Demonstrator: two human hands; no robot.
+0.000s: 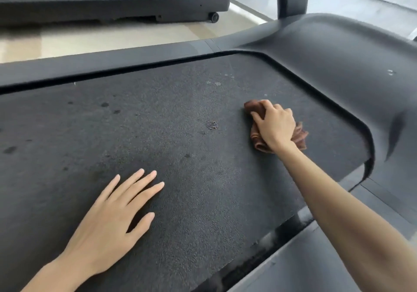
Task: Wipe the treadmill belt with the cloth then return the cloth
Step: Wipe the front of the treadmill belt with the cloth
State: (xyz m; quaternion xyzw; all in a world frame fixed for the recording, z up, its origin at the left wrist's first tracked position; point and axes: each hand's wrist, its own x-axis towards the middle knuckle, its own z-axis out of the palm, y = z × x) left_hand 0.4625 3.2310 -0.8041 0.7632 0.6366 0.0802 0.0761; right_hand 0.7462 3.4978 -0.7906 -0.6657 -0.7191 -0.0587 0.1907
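Cloth [253, 107]: brown and bunched, lying on the treadmill belt [158, 145] at its far right end, near the curved motor cover [338, 66].
Right hand [274, 126]: fingers curled over the cloth, gripping it and pressing it down onto the belt, with the arm stretched out.
Left hand [106, 219]: flat on the belt close to the person, fingers straight and spread, holding nothing.
Nearest mark: a small dark spot [212, 125] sits just to the left of the cloth, apart from it.
Other marks: pale specks [217, 84] lie beyond the cloth, and dark blotches [105, 104] are well off to the left.
Belt axis: it runs left to right across the view, so most of the surface to be wiped lies left of the cloth.
Nearer hand: the right hand is on the cloth, and the left looks to be only a brace.
Judged step: wiping is under way, and a leftward stroke would take in the spot.
Return place: not visible.
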